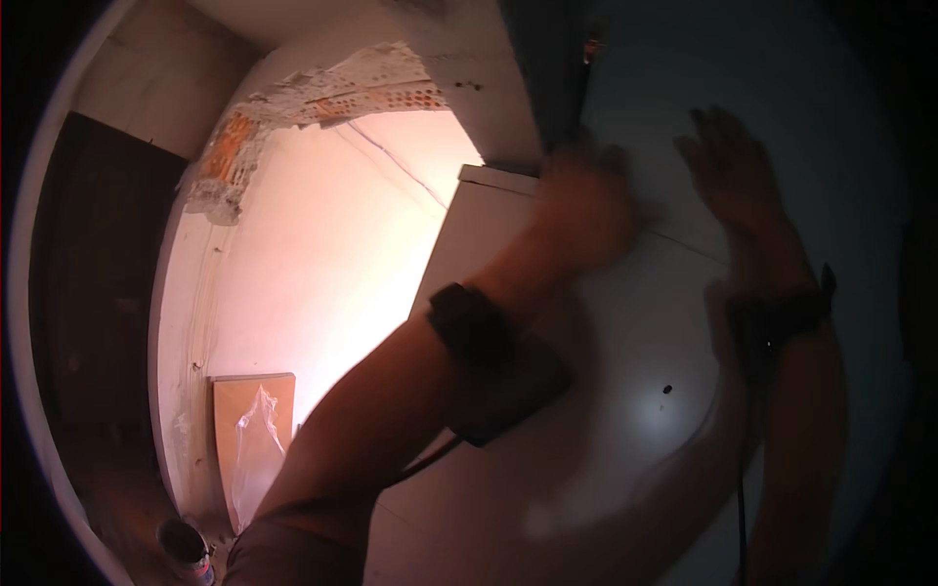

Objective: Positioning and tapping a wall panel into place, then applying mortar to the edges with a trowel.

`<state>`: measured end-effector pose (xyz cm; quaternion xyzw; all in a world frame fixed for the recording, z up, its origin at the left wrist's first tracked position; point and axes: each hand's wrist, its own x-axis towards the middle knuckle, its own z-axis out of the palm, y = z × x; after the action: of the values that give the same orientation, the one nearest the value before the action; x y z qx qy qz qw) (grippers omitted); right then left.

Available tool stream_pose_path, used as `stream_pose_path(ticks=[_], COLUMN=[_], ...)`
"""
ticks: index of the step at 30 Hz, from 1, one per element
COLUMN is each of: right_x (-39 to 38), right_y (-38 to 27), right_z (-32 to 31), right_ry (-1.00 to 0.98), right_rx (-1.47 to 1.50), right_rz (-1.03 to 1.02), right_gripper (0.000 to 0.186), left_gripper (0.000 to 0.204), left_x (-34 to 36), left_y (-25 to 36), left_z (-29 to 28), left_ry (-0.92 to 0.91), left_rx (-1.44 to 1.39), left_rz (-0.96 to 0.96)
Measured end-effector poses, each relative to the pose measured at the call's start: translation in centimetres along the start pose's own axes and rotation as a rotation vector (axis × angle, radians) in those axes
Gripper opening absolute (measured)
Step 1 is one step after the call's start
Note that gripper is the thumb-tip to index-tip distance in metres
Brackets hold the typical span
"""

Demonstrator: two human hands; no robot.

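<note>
My left hand [586,205] is blurred by motion near the upper part of a pale panel [459,249], below a narrow dark vertical piece [584,83] with a small orange tip; what its fingers hold, if anything, I cannot make out. My right hand [728,176] is to its right, fingers apart and extended over the bluish-white surface [811,146], holding nothing; whether it touches the surface is unclear. A thin seam runs between the hands, and a small dark hole [667,390] shows lower down. Both wrists wear dark straps.
A brightly lit opening [322,244] with broken brick edging [322,93] is at the left. A brown board [234,410] with torn plastic leans at the bottom of it. A dark doorway [98,273] stands far left, and a cylindrical can [181,547] sits at the lower left.
</note>
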<state>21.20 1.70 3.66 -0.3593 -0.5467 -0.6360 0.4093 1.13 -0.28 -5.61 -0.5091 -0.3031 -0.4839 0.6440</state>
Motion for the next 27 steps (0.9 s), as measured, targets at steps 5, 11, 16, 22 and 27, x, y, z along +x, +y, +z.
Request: stream_pose_path(ticks=[5,11,16,22,27], right_x=[2.0,1.1,-1.2,-3.6,-3.2], right_y=[2.9,3.7,-3.2,-1.5,-0.7], right_z=[3.4,2.8,2.1,0.4,-3.2], right_ry=[0.15,0.326,0.376,0.357,0.419], right_rx=[0.19,-0.031,0.382,0.566,0.67], right_rz=[-0.026,-0.283,0.114,0.147,0.094], right_gripper=[0.051,0.041,0.048,0.05,0.05], left_gripper=[0.017,0.04,0.053,0.052,0.059], left_x=[0.9,1.4,1.7,3.4,3.0], left_y=[-3.9,-5.7,-2.7,1.9,0.8], left_z=[-1.4,-3.0,-4.6,-4.8,-3.5], left_ry=[-0.097,-0.194,-0.337,-0.41,-0.324], left_rx=[0.032,0.295,-0.281,-0.253,-0.347], left_rz=[0.189,0.496,-0.193,-0.373,-0.529])
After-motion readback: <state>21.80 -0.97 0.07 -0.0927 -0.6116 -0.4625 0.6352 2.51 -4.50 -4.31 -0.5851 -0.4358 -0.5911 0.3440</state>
